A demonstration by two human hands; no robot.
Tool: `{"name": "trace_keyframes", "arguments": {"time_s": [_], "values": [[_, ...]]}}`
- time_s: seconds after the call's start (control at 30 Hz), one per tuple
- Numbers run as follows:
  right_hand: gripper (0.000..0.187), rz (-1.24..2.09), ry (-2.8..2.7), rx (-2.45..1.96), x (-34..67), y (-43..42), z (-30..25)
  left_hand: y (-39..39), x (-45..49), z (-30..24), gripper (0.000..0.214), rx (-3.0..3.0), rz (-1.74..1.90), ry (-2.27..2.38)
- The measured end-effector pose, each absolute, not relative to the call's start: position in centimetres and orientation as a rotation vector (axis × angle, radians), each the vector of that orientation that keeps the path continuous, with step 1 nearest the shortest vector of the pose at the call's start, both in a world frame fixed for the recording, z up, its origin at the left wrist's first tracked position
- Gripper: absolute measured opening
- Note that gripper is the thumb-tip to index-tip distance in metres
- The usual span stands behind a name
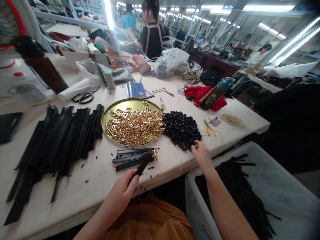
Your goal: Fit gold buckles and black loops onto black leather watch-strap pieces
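My left hand (123, 194) is closed on the near end of a black strap (142, 167) near the table's front edge; the strap's far end lies by a gold buckle (153, 153) on a few finished straps (130, 160). My right hand (201, 154) reaches into the near edge of a heap of small black loops (181, 129), fingers curled on them. A round gold tray (126, 107) behind holds a pile of gold buckles (136, 127). A big spread of black straps (60, 140) lies to the left.
A white bin (275, 166) with black straps stands at lower right beside the table. Scissors (86, 96), yellow pliers (209, 129), a blue booklet (135, 89), a calculator on red cloth (212, 97) and plastic bags (170, 61) lie farther back. Other people work at the far end.
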State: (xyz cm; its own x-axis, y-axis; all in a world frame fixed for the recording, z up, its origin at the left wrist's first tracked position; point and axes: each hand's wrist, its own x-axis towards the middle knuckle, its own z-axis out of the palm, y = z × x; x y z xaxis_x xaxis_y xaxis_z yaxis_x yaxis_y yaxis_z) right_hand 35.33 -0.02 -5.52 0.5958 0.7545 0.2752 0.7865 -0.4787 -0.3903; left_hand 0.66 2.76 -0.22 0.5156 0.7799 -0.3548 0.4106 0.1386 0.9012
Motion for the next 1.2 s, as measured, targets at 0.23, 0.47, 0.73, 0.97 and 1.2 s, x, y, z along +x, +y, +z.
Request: {"name": "trace_keyframes", "arguments": {"time_s": [0.23, 0.47, 0.73, 0.97, 1.2], "values": [[0.035, -0.055, -1.230, -2.271, 33.1, 1.6, -5.8, 2.7, 0.4, 0.4, 0.027, 1.507, 0.387, 1.074], [0.033, -0.112, -1.254, -2.261, 33.0, 1.2, -4.4, 2.3, -0.1, 0.0, 0.026, 1.489, 0.389, 1.097], [0.011, -0.196, -1.429, -2.391, 31.6, 4.5, -2.5, 2.0, 0.4, 0.9, 0.027, 1.501, 0.388, 1.096], [0.010, -0.214, -1.500, -2.362, 32.1, 4.8, -2.2, 1.8, 0.3, 1.5, 0.027, 1.489, 0.377, 1.090], [0.018, -0.169, -1.433, -2.233, 33.2, 4.0, -2.6, 2.2, 0.2, 0.8, 0.028, 1.510, 0.362, 1.090]]}}
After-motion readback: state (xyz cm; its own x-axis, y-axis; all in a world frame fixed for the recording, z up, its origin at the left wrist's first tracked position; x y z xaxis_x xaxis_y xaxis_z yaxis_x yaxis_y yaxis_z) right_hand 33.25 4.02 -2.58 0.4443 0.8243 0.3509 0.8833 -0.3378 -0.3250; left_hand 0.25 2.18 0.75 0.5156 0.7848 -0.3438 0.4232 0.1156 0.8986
